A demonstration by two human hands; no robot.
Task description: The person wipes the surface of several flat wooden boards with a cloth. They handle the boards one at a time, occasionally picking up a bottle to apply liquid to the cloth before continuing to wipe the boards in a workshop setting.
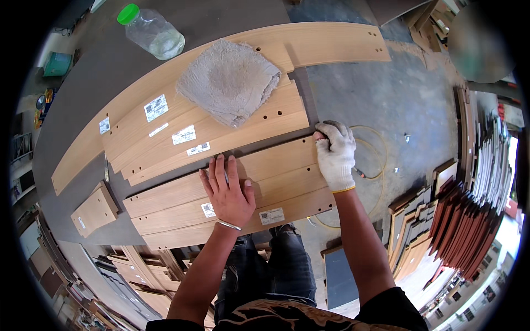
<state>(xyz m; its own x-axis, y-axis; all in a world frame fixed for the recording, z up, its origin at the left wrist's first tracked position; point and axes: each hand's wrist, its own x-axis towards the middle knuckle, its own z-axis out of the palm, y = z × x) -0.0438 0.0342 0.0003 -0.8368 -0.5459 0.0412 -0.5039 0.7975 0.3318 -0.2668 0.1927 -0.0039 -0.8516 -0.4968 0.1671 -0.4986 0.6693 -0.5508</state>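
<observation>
Light wooden boards with drilled holes lie side by side at the near edge of the table. My bare left hand, a bracelet at its wrist, rests on them with fingers stretched out and apart. At their right end, my right hand in a white work glove curls its fingers over the edge of the farthest of these boards. Beyond them lies another group of wooden boards with white labels. A folded grey cloth sits on top of that group.
A clear plastic jar with a green lid stands at the far left of the dark table. Short wooden pieces lie at the left. A yellow hose loops on the floor at right, near stacked reddish-brown panels.
</observation>
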